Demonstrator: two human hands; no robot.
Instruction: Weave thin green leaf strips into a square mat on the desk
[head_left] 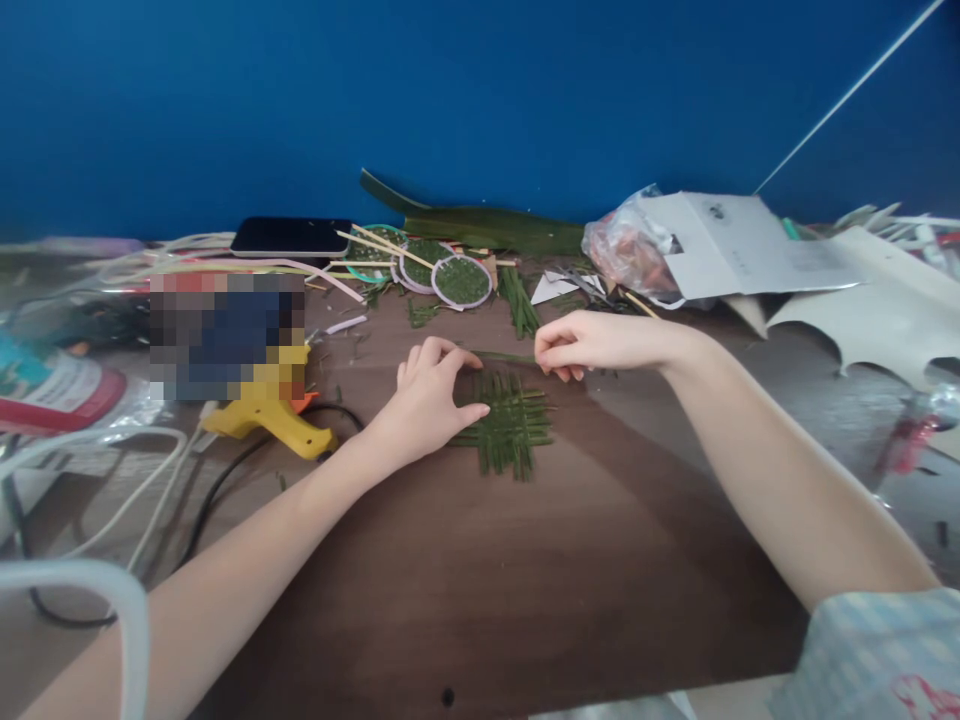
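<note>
A small mat woven from green leaf strips (514, 425) lies flat on the brown table, its strip ends sticking out on all sides. My left hand (431, 400) is at the mat's left edge, thumb and fingers apart, with the thumb over the mat. Just above the mat's far edge, my right hand (577, 343) pinches a thin leaf strip (506, 357). That strip runs left towards my left index fingertip; whether the fingertip presses on it I cannot tell.
Behind the hands are round rimmed pieces filled with green (461, 282), wooden sticks (367, 246), loose leaf strips (517, 300), scissors (589, 285) and a phone (289, 237). A yellow glue gun (289, 420) with a cord lies left. White card (750, 245) sits right.
</note>
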